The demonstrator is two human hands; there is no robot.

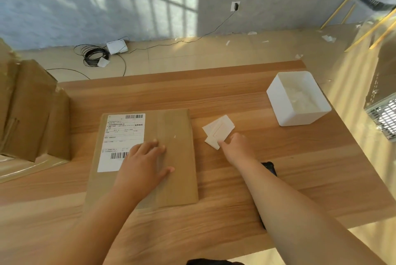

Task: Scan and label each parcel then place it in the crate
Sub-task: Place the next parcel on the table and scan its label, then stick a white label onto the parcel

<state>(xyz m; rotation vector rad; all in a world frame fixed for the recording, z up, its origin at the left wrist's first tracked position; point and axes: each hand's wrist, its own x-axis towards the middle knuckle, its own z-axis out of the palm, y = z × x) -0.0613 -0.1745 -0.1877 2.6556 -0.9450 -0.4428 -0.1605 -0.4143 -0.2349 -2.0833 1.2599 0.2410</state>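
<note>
A flat brown cardboard parcel (171,136) lies on the wooden table (235,89), with a white shipping label (122,136) on its left part. My left hand (143,164) rests flat on the parcel, fingers spread, partly covering the label's lower barcode. To the right lies a small pile of white label stickers (218,128). My right hand (237,147) reaches to the pile's near edge, and its fingers pinch the lowest sticker. A black scanner (270,168) lies on the table, mostly hidden under my right forearm.
A white open box (276,102) stands at the table's far right. Stacked cardboard boxes (32,110) stand left of the table. A grey mesh crate (383,117) sits at the right edge. Cables and a white device (116,46) lie on the floor behind.
</note>
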